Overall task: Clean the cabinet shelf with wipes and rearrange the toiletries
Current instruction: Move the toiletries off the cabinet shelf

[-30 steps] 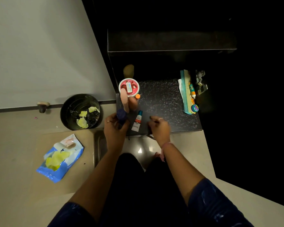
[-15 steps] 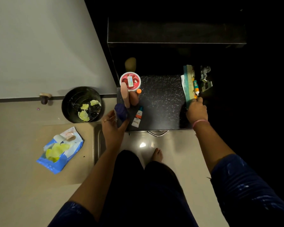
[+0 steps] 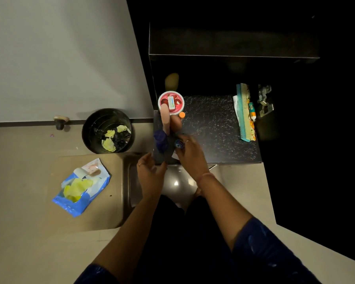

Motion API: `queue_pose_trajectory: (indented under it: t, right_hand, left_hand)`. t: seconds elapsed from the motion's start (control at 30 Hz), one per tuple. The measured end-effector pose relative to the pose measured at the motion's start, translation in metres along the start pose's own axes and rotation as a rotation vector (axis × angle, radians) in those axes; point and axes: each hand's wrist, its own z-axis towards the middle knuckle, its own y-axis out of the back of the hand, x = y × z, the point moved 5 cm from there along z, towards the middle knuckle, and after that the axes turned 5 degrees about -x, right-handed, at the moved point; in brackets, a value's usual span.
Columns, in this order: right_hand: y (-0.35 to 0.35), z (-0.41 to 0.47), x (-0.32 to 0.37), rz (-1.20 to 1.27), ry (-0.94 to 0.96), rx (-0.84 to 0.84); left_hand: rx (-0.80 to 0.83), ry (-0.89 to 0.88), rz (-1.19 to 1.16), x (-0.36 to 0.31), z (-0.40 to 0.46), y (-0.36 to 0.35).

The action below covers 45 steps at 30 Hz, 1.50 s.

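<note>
Right hand (image 3: 190,154) pinching small blue tin (image 3: 178,144) on dark shelf (image 3: 213,128) beside purple-capped bottle (image 3: 161,140); left hand (image 3: 150,173) open, empty

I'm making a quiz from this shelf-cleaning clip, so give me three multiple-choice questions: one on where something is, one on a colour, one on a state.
1. Where does the comb lie?
A. right side of the shelf
B. in the bin
C. on the floor

2. What colour are the crumpled wipes in the bin?
A. pink
B. yellow
C. white

3. What state is the wipes pack in?
A. sealed
B. open
C. inside the cabinet

Answers: 1 A, it lies along the shelf's right edge. 2 B, yellow wads sit in the black bin. 3 B, its flap is peeled back with a yellow wipe showing.
</note>
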Motion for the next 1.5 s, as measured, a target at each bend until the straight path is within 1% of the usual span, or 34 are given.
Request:
queue_pose_trajectory:
  t: [0.1,0.23,0.3,0.47,0.57,0.63,0.77,0.87,0.97,1.0,1.07,1.2,1.3,1.37,1.5]
  right_hand:
    - [-0.015,0.003,0.007,0.101,-0.041,-0.003]
    - [-0.008,0.005,0.003,0.105,-0.051,-0.051]
    - [0.010,0.005,-0.007,0.079,-0.099,-0.144]
    - [0.072,-0.001,-0.059,0.015,-0.328,-0.460]
    - [0.105,0.006,-0.086,-0.126,-0.407,-0.535]
    - [0.120,0.014,-0.097,-0.195,-0.403,-0.508]
    - [0.136,0.036,-0.110,-0.259,-0.314,-0.390]
    - [0.138,0.053,-0.115,-0.339,-0.285,-0.269]
    - [0.137,0.065,-0.119,-0.455,-0.280,-0.198]
    - [0.137,0.068,-0.120,-0.493,-0.279,-0.190]
    - [0.137,0.074,-0.121,-0.554,-0.282,-0.187]
    - [0.139,0.084,-0.124,-0.654,-0.304,-0.163]
    - [0.136,0.089,-0.124,-0.738,-0.247,-0.104]
    - [0.135,0.093,-0.127,-0.745,-0.235,-0.074]
    - [0.137,0.093,-0.129,-0.694,-0.237,-0.121]
  left_hand:
    - [-0.024,0.075,0.003,0.011,-0.008,0.003]
    - [0.017,0.151,0.004,0.023,-0.018,-0.001]
    - [0.048,0.175,-0.015,0.023,-0.022,-0.008]
    - [0.198,0.179,-0.003,0.016,-0.035,-0.043]
    - [0.273,0.138,-0.003,0.002,-0.045,-0.070]
    - [0.294,0.121,-0.020,-0.010,-0.051,-0.088]
    - [0.346,0.062,-0.041,-0.034,-0.053,-0.134]
    - [0.393,-0.006,0.050,-0.049,-0.045,-0.170]
    - [0.492,-0.027,0.126,-0.071,-0.042,-0.207]
    - [0.505,-0.022,0.136,-0.077,-0.040,-0.218]
    - [0.504,0.014,0.083,-0.087,-0.037,-0.239]
    - [0.419,0.086,0.015,-0.099,-0.029,-0.266]
    - [0.395,0.119,0.012,-0.103,-0.023,-0.279]
    - [0.391,0.154,0.010,-0.103,-0.019,-0.286]
    - [0.407,0.206,0.004,-0.103,-0.013,-0.296]
